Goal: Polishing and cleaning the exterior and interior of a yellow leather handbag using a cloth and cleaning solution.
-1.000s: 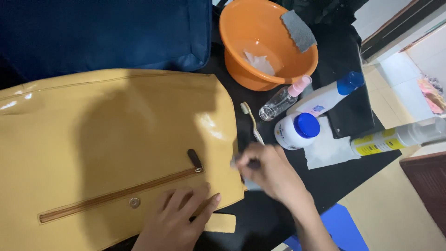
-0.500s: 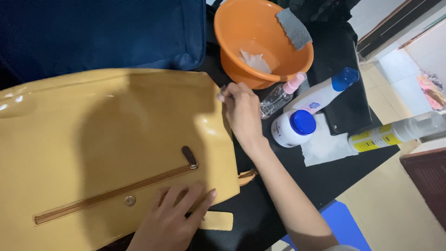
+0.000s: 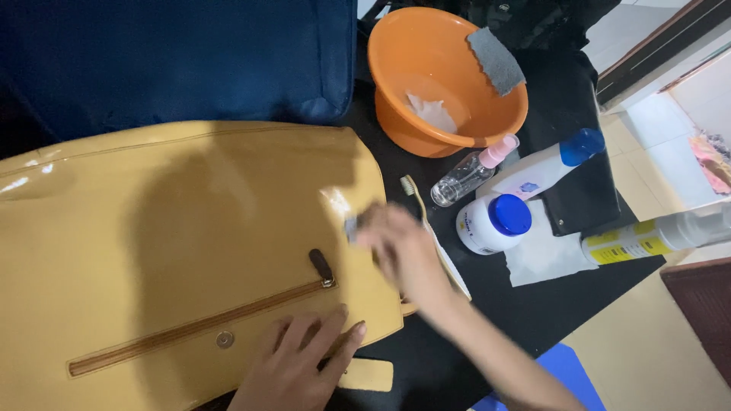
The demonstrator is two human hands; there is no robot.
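we see the yellow bag [image 3: 175,251] flat on the black table [image 3: 548,304], our left hand [image 3: 304,358] pressing it, fingers spread. our right hand [image 3: 400,251], back from the orange bowl [image 3: 442,68], now rubs the bag's right edge, fingers pinching a small grey pad [image 3: 351,227].

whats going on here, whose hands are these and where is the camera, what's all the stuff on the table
There is no machine here: a person works with two bare hands, and the camera sits on that person's head, looking down. The left hand lies flat on a big yellow bag, near its zipper. The right hand is blurred over the bag's right edge and seems to pinch something small and grey; what it is cannot be told. On the black table stand an orange basin with a grey cloth on its rim, a small clear spray bottle, a white jar with a blue lid and a toothbrush.
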